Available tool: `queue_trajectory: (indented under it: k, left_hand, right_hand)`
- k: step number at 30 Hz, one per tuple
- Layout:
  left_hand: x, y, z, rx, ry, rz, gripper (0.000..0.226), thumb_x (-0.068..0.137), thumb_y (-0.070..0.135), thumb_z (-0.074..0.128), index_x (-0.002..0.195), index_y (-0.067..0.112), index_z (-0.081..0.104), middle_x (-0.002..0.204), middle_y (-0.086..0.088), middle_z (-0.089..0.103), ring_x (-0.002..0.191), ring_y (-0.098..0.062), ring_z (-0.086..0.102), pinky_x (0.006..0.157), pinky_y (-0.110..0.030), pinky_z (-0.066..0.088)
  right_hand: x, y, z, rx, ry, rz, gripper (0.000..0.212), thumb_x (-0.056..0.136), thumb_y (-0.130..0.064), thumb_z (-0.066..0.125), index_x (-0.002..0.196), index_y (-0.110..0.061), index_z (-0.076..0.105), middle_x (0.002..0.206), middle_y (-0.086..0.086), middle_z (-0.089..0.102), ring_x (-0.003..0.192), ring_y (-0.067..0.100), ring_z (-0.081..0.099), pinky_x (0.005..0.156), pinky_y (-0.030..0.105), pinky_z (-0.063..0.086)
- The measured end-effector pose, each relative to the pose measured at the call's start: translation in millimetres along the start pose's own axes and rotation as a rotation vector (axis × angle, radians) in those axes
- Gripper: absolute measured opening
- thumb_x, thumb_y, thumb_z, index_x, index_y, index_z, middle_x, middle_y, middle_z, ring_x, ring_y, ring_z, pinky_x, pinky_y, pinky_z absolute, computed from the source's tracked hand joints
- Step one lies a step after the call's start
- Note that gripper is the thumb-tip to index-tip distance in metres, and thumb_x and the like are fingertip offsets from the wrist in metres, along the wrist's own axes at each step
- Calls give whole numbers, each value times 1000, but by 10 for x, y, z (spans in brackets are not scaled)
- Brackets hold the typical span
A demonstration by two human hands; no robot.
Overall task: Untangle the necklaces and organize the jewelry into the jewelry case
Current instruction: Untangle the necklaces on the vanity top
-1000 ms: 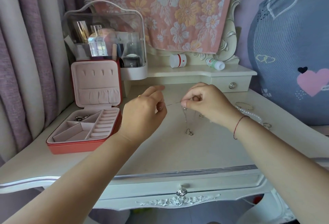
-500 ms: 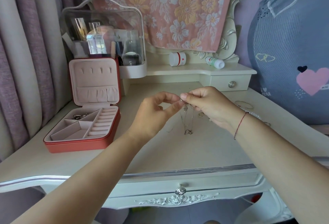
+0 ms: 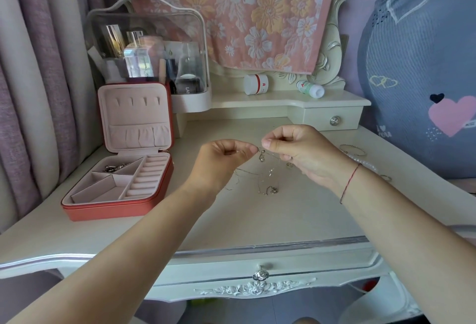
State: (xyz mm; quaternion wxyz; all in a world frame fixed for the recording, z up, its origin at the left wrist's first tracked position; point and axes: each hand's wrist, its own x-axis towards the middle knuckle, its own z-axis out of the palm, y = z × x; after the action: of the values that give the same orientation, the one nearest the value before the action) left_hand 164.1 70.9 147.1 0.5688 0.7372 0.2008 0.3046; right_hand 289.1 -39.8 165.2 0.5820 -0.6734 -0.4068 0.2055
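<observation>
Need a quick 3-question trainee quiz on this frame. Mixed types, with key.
1. True or false: the jewelry case has its lid shut.
2. What do the left hand and the right hand both pinch? A) the tangled necklaces B) a bangle C) a white jar
3. Short answer: which compartment of the jewelry case already holds the small metal pieces?

Key: 1 false, the lid stands open. 2 A, above the table. 3 the back-left compartment.
</observation>
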Motion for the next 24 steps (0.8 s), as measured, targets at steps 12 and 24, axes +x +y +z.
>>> queue_trajectory:
  k: [12,24]
  left_hand:
    - [14,31,-25,-82,-25,-123,7,84,23,73,80,18,73,41,11,30,41,-10,18,41,-20,18]
    - [48,79,1,-169,-26,-208,12,82,21,73,71,19,68,48,7,21,43,-11,17,38,-17,16]
  right_hand:
    - [-22,83,-11,148,28,24,21,87,8,58,83,-11,67,81,6,58,69,13,53,70,17,48]
    - [-147,135,82,-24,196,0,10,84,-11,69,82,-22,68,77,-9,59,68,5,51,68,14,42]
